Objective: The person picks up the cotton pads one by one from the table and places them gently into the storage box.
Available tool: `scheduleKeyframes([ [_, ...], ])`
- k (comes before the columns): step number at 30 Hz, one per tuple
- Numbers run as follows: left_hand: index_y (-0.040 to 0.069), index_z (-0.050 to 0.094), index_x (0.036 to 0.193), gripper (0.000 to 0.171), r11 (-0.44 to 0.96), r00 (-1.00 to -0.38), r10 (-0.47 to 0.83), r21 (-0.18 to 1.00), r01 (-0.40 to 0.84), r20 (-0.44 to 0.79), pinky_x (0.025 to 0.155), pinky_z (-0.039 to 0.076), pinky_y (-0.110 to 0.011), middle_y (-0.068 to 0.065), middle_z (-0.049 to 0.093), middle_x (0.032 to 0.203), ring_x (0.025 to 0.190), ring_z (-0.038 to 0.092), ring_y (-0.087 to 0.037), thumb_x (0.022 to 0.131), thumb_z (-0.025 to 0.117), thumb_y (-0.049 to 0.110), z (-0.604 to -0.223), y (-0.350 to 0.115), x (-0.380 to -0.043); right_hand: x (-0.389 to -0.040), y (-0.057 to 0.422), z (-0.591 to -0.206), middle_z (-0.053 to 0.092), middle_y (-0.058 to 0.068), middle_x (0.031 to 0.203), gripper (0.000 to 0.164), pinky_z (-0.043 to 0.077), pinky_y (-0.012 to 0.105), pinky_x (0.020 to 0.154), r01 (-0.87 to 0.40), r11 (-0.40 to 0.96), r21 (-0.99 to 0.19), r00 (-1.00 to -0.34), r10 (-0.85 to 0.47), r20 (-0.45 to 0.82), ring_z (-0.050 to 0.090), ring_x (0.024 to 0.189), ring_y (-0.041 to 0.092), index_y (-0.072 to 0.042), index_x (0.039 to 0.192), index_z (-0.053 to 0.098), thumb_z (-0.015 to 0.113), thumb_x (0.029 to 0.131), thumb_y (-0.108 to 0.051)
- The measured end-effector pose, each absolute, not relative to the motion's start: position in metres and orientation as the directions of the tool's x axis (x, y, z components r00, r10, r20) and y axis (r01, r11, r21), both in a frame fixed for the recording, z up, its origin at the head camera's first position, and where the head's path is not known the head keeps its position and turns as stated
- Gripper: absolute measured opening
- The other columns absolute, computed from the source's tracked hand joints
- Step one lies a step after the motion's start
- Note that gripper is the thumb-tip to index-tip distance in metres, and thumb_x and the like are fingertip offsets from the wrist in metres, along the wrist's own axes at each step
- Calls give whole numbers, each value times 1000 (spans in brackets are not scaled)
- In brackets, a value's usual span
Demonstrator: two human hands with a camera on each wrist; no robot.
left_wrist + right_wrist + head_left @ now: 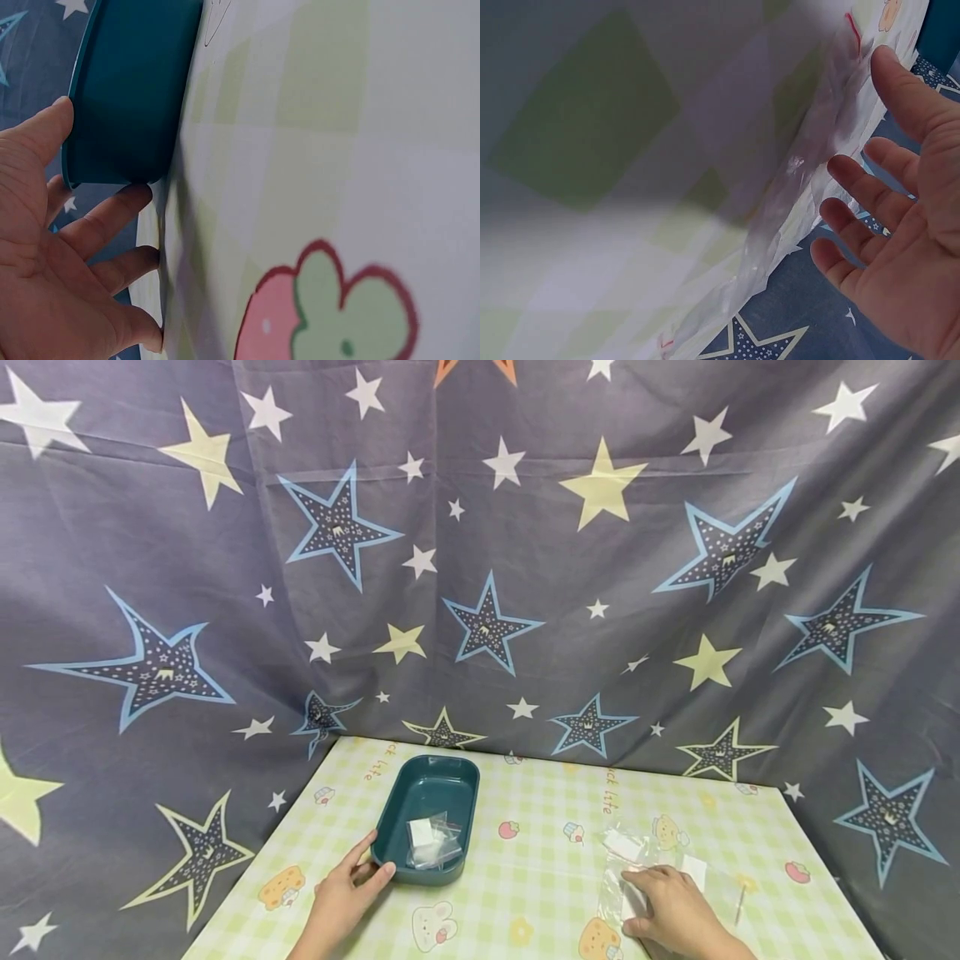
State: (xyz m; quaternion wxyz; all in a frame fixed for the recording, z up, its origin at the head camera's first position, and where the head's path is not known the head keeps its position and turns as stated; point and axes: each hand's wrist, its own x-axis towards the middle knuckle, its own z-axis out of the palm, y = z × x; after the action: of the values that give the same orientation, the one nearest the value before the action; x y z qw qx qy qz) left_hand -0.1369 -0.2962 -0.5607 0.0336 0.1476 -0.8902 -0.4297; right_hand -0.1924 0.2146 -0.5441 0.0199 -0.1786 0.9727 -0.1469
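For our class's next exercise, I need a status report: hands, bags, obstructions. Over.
Left hand holds teal tray. Right hand at clear bags. More bagged items in tray. No obstruction visible.

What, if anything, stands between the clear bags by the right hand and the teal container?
Nothing visible: only tablecloth lies between the clear bags and the teal container, whose wall probably needs clearing. The left hand, at its left, is off that path.

Dark grey fabric backdrop (pixel 525 543) bore white, yellow and blue-edged stars (pixel 605 485). Green-and-white gingham tablecloth (pixel 540 877) showed pink strawberries (pixel 508 830). Deep-teal rectangular tray (pixel 435 793), near seven o'clock, was solid-coloured; clear plastic bags (pixel 611 889), five o'clock, showed white patches (pixel 622 845).
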Motion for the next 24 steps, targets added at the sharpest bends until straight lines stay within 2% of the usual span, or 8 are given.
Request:
scheduleKeyframes([
  [10, 26, 43, 166, 85, 585, -955, -287, 775, -241, -80, 114, 37, -81, -20, 73, 136, 141, 57, -49, 96, 72, 64, -563, -296, -138, -192, 215, -546, 77, 11, 126, 71, 49, 72, 105, -346, 889, -300, -932, -362, 3, 66, 124, 43, -14, 127, 77, 98, 68, -47],
  [18, 25, 43, 166, 84, 576, -953, -293, 782, -239, -75, 110, 46, -75, -24, 72, 136, 134, 65, -46, 96, 72, 63, -563, -297, -138, -192, 216, -547, 78, 10, 127, 72, 49, 73, 104, -369, 881, -297, -923, -384, 10, 66, 125, 43, -14, 128, 77, 97, 69, -50],
  [24, 26, 44, 166, 84, 575, -952, -294, 781, -243, -79, 110, 47, -73, -24, 71, 137, 132, 67, -44, 96, 72, 64, -563, -297, -139, -193, 216, -546, 78, 10, 127, 71, 48, 73, 105, -366, 879, -306, -924, -382, 8, 66, 125, 43, -14, 127, 77, 97, 69, -50],
])
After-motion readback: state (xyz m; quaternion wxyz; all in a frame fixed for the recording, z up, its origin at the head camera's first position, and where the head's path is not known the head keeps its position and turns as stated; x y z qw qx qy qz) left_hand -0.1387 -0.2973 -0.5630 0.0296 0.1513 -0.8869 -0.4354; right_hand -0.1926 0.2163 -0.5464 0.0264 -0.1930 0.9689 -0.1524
